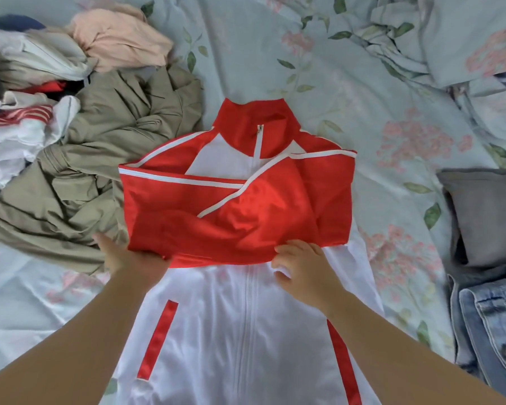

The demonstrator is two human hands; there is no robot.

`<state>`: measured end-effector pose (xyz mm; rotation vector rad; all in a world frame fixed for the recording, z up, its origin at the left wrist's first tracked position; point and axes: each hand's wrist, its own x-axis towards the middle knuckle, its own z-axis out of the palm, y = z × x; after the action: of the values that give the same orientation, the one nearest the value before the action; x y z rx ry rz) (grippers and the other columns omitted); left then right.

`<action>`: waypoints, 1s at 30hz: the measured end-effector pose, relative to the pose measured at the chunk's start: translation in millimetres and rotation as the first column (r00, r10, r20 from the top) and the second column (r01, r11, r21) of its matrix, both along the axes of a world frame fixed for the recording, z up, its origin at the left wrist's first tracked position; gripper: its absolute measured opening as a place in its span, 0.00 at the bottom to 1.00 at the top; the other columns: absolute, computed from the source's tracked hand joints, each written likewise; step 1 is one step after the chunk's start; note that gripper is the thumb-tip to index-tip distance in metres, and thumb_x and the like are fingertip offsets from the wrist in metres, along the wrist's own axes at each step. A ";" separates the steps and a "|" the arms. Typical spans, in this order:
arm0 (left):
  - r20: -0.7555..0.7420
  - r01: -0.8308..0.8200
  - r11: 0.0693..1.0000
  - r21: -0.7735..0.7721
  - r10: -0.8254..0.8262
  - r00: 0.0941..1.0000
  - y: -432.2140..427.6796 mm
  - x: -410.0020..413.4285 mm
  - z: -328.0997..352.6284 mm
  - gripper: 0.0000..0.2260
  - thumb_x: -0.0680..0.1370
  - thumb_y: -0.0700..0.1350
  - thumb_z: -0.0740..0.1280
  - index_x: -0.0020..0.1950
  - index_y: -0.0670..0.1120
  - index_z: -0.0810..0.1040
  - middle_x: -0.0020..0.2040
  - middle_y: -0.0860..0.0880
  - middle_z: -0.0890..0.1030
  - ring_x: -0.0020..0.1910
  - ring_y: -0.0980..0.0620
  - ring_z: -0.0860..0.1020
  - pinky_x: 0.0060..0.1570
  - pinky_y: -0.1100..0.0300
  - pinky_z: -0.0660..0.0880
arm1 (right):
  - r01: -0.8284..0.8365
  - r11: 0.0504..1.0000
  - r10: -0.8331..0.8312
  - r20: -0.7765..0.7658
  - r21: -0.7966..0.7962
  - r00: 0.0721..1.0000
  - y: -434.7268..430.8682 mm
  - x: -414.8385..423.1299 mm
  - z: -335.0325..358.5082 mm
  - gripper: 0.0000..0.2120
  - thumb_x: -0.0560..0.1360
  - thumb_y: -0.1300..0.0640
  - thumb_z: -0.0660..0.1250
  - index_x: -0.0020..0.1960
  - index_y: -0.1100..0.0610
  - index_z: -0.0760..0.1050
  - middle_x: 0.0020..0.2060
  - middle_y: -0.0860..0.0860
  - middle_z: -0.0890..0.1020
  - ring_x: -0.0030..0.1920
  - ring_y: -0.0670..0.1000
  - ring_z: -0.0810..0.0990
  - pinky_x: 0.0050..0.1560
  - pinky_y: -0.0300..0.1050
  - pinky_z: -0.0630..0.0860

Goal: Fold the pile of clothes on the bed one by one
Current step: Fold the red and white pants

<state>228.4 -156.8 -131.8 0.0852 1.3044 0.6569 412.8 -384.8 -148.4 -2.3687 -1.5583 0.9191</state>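
Fingers of the right hand pinch the white jacket under its crossed red sleeves; left hand tucked beneath, grip hidden.

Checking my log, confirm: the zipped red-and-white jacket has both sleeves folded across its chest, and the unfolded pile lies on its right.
Wrong side: the head view shows the unfolded pile left of the jacket. The sleeves are folded across its chest.

L: clothes pile blocks | R: folded stack | top: bare sheet, free
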 end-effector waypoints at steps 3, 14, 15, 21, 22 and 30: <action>-0.113 0.199 0.980 0.015 -0.196 0.974 1.6 -0.3 -3.7 0.20 0.76 0.62 0.62 0.61 0.52 0.76 0.58 0.48 0.80 0.54 0.48 0.79 0.48 0.53 0.75 | 0.428 0.880 -0.417 -0.097 0.205 0.904 3.2 1.2 2.1 0.11 0.73 0.61 0.66 0.55 0.57 0.79 0.51 0.53 0.82 0.54 0.58 0.77 0.57 0.51 0.71; -0.305 0.337 0.922 0.190 -0.271 0.913 31.1 3.9 -19.3 0.13 0.78 0.36 0.64 0.59 0.51 0.74 0.50 0.50 0.81 0.46 0.52 0.80 0.39 0.54 0.78 | 0.669 0.743 -0.664 0.111 -0.014 0.740 3.6 50.2 -16.7 0.18 0.73 0.72 0.58 0.61 0.67 0.71 0.55 0.67 0.74 0.55 0.66 0.73 0.52 0.54 0.68; -0.326 0.344 0.919 0.193 -0.271 0.906 30.6 3.4 -21.4 0.13 0.78 0.36 0.65 0.59 0.52 0.74 0.51 0.50 0.80 0.47 0.51 0.80 0.41 0.54 0.77 | 0.677 0.736 -0.673 0.106 -0.004 0.732 2.7 54.2 -15.8 0.15 0.71 0.74 0.58 0.56 0.69 0.73 0.51 0.68 0.76 0.52 0.66 0.74 0.49 0.53 0.67; -0.452 0.376 0.891 0.254 -0.234 0.861 31.9 -0.6 -24.2 0.07 0.78 0.38 0.66 0.50 0.49 0.75 0.47 0.51 0.79 0.46 0.52 0.78 0.43 0.55 0.77 | 0.905 0.414 -0.874 0.236 -0.092 0.424 -24.5 87.7 -3.6 0.16 0.73 0.71 0.58 0.60 0.68 0.69 0.59 0.69 0.72 0.59 0.68 0.71 0.58 0.57 0.67; -0.498 0.408 0.874 0.266 -0.238 0.834 32.3 -1.4 -24.2 0.06 0.78 0.38 0.66 0.52 0.48 0.75 0.46 0.51 0.79 0.45 0.52 0.78 0.42 0.56 0.77 | 0.916 0.393 -0.869 0.294 -0.073 0.397 -25.8 89.1 0.3 0.16 0.73 0.70 0.59 0.61 0.65 0.69 0.60 0.67 0.71 0.60 0.67 0.70 0.59 0.57 0.66; -0.739 0.620 0.727 0.297 -0.236 0.631 38.2 3.7 -23.2 0.12 0.77 0.42 0.67 0.59 0.42 0.74 0.45 0.49 0.77 0.47 0.47 0.76 0.51 0.48 0.78 | 0.489 0.848 -0.433 0.262 -0.207 0.862 10.0 54.8 -27.4 0.27 0.79 0.43 0.57 0.76 0.45 0.55 0.77 0.52 0.53 0.75 0.58 0.53 0.70 0.56 0.58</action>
<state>232.1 -118.6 -155.0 1.1877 1.6511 0.5388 467.6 -374.8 -175.8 -2.9240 -0.8655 0.8296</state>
